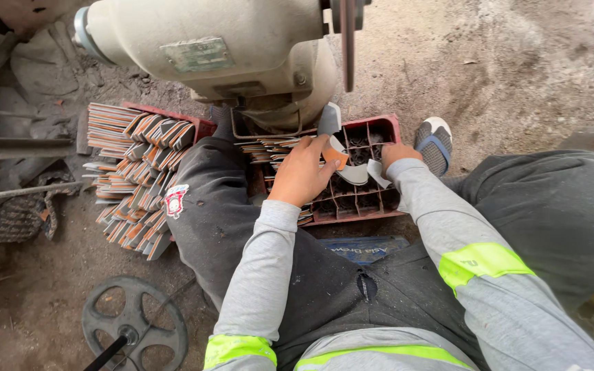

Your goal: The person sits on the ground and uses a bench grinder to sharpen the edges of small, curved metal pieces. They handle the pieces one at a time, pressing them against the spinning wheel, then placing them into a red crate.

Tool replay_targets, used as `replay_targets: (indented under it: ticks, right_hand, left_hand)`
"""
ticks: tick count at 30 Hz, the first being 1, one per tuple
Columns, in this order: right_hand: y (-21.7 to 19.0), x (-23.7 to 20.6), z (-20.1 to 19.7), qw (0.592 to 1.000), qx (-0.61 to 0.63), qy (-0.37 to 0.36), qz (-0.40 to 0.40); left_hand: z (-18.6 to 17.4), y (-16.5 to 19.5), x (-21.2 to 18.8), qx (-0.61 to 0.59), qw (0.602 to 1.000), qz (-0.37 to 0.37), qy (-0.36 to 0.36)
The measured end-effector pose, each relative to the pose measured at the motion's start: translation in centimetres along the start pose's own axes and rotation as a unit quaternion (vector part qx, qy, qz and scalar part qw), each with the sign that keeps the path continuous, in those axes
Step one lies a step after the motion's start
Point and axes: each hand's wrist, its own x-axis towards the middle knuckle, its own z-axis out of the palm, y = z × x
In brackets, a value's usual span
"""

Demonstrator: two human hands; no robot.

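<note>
My left hand (302,172) grips a curved grey blade with an orange handle (342,165) over a red plastic crate (352,214) between my knees. My right hand (397,152) reaches into the same crate and holds the other end of a curved grey blade (378,173); its fingers are mostly hidden. Another grey blade (329,118) stands up just behind my left hand. The crate has dark divided compartments, and stacked orange-handled blades (269,148) lie along its left side.
A beige bench grinder (242,48) with a thin wheel (348,41) looms over the crate. A second red crate (173,117) at the left overflows with several orange-handled blades (135,185). A black handwheel (135,323) lies on the dirt floor. My foot in a sandal (434,141) rests at the right.
</note>
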Motion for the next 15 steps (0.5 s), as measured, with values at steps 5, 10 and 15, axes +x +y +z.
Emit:
replay_targets:
  ticks: [5, 10, 15]
  right_hand:
    - [-4.3, -0.6, -0.8, 0.976, -0.014, 0.160, -0.147]
    - [-7.2, -1.0, 0.3, 0.968, -0.056, 0.163, -0.182]
    - [-7.3, -0.5, 1.5, 0.964, -0.040, 0.180, -0.190]
  left_hand:
    - [-1.1, -0.9, 0.3, -0.017, 0.999, -0.022, 0.029]
    - [-1.4, -1.4, -0.1, -0.011, 0.999, -0.034, 0.022]
    - [-1.2, -1.7, -0.2, -0.030, 0.999, -0.034, 0.009]
